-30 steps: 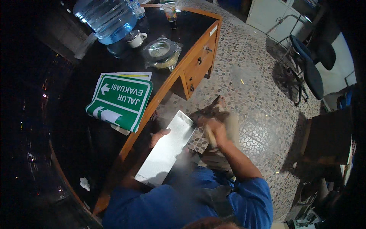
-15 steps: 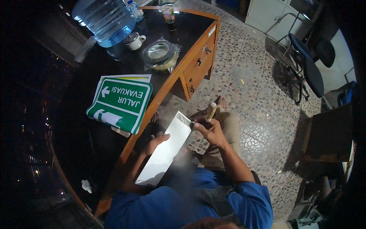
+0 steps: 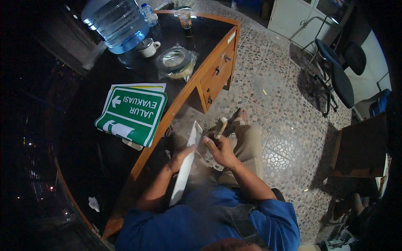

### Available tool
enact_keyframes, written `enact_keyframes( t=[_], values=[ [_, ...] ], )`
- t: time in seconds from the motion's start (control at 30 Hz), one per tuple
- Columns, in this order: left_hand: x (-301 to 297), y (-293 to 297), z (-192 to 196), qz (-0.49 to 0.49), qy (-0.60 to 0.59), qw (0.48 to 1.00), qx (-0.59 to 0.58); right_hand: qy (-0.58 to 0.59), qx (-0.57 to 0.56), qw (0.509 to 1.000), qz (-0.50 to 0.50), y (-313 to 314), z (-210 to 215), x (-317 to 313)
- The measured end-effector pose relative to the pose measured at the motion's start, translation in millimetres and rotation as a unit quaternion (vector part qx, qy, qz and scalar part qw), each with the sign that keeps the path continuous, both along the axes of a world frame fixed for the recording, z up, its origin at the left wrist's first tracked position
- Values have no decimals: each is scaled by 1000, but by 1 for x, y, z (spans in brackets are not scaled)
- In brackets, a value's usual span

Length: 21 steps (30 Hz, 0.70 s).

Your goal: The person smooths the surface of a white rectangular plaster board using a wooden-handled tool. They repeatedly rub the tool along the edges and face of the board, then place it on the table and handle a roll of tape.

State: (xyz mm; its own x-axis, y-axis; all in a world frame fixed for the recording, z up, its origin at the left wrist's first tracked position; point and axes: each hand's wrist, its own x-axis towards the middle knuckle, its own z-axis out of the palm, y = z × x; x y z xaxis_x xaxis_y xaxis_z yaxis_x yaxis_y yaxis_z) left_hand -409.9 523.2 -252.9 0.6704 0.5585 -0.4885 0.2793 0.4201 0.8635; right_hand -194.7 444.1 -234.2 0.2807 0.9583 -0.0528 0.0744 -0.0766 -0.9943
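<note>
My left hand (image 3: 181, 160) grips a long, narrow white panel (image 3: 182, 178) by its side, thumb along the face. The panel is tilted so that it shows nearly edge-on, its far end pointing away from me. Close to that far end is my right hand (image 3: 221, 151), closed around a tool with a tan, rounded handle (image 3: 220, 125) that sticks up past the fingers. The tool's working end is too small and blurred to make out. Whether it touches the panel I cannot tell.
On my left stands a dark-topped wooden desk (image 3: 138, 169), bearing green signs (image 3: 133, 109), tape rolls in plastic (image 3: 178, 62), a mug (image 3: 148, 48), a large water bottle (image 3: 117, 29) and a plastic cup (image 3: 184, 19). Black chairs (image 3: 337, 79) and a wooden table (image 3: 360, 146) stand right.
The white panel has turned from showing its broad face to nearly edge-on. My right hand and the tool have shifted slightly left and nearer me.
</note>
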Motion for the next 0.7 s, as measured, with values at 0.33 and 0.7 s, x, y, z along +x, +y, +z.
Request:
enact_keyframes(
  t=[0.33, 0.7],
  values=[
    [2, 20, 65, -127, -403, 789, -446, 86, 28, 980, -177, 17, -32, 50],
    [-17, 22, 32, 161, -368, 855, -329, 320, 33, 910, -264, 14, 6, 48]
  ],
)
